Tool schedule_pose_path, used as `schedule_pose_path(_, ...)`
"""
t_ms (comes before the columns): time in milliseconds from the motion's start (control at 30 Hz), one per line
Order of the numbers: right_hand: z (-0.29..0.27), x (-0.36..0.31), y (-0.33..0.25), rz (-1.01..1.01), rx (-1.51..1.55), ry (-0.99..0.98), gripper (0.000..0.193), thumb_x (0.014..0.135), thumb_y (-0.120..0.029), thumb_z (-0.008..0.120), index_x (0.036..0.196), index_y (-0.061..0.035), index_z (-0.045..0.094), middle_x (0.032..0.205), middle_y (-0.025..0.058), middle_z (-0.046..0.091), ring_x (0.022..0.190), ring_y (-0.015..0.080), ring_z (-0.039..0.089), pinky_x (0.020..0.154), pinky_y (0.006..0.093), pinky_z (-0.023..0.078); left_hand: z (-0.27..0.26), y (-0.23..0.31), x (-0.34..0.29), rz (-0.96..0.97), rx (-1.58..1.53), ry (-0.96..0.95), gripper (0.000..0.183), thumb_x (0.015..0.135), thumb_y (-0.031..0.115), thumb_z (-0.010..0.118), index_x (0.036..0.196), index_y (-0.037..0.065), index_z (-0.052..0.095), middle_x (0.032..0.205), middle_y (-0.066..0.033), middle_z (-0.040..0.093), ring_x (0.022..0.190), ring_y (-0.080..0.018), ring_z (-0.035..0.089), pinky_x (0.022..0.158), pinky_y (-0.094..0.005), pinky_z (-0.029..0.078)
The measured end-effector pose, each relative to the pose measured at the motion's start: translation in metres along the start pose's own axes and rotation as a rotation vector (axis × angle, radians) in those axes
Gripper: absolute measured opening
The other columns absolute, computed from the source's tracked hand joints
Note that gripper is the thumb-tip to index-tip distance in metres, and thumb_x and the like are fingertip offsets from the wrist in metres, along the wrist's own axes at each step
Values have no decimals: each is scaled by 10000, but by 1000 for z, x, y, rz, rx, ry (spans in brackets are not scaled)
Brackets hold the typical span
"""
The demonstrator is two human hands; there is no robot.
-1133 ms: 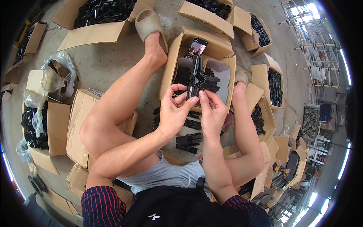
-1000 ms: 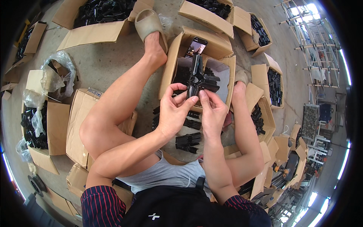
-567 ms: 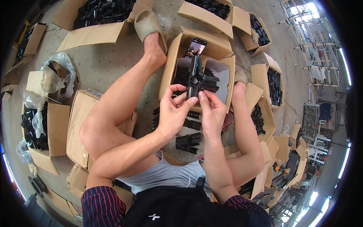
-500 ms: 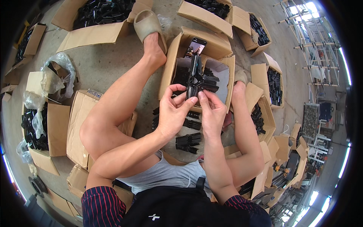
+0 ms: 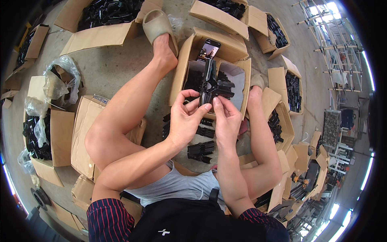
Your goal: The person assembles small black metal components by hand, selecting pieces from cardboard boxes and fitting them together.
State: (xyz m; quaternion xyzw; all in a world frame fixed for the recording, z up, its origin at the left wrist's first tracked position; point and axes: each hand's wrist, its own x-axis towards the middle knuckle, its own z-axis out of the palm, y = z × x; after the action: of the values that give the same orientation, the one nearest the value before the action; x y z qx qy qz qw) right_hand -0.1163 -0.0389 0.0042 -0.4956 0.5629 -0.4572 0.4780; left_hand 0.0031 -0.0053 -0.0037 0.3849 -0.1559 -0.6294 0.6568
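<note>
Black branched piece held over the near half of the open cardboard box, its long axis running from the box's near edge toward the phone at its far end, with side arms pointing to the box's right. The left hand pinches the piece's near end from the left and the right hand pinches from the right, just below those arms, neither clearly nearer; fingertips beneath are hidden.
</note>
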Motion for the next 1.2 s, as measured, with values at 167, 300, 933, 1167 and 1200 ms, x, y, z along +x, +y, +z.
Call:
schedule_pose_path(167, -3, 1, 6, -178, -175, 21, 233, 954, -142, 709, 1077, 55, 709, 948, 59, 703, 878, 98, 641, 784, 237, 508, 1, -2, 1, 14, -16, 3, 378, 930, -35, 674, 1203, 15, 417, 1071, -138, 724, 926, -88, 657, 765, -209, 525)
schedule_pose_path(300, 3, -3, -7, -42, -4, 19, 228, 964, -127, 696, 1097, 58, 698, 976, 65, 710, 877, 95, 641, 790, 237, 510, 3, 1, 3, 34, -44, 15, 387, 923, -35, 686, 1200, 9, 419, 1069, -135, 728, 920, -81, 657, 746, -193, 517)
schedule_pose_path(933, 2, 2, -5, -9, 30, 30, 195, 944, -129, 727, 1039, 42, 723, 917, 33, 714, 816, 65, 619, 752, 210, 493, 3, 1, 2, 21, -34, 7, 374, 923, -46, 676, 1189, 10, 420, 1080, -143, 723, 950, -92, 661, 770, -196, 524)
schedule_pose_path(1167, -2, 8, -3, 8, 23, -19, 182, 947, -138, 724, 1011, 32, 726, 874, 19, 709, 796, 54, 613, 740, 208, 486, 0, 2, 5, 6, 53, -37, 450, 935, -35, 664, 1304, -18, 407, 1118, -141, 707, 987, -100, 660, 874, -230, 543)
schedule_pose_path(1200, -5, 10, -1, 15, 27, -34, 179, 947, -138, 723, 1008, 30, 726, 875, 19, 710, 797, 53, 614, 741, 208, 487, 0, 3, 5, 1, 67, -42, 480, 934, -30, 668, 1339, -31, 408, 1124, -133, 707, 991, -96, 659, 880, -227, 539)
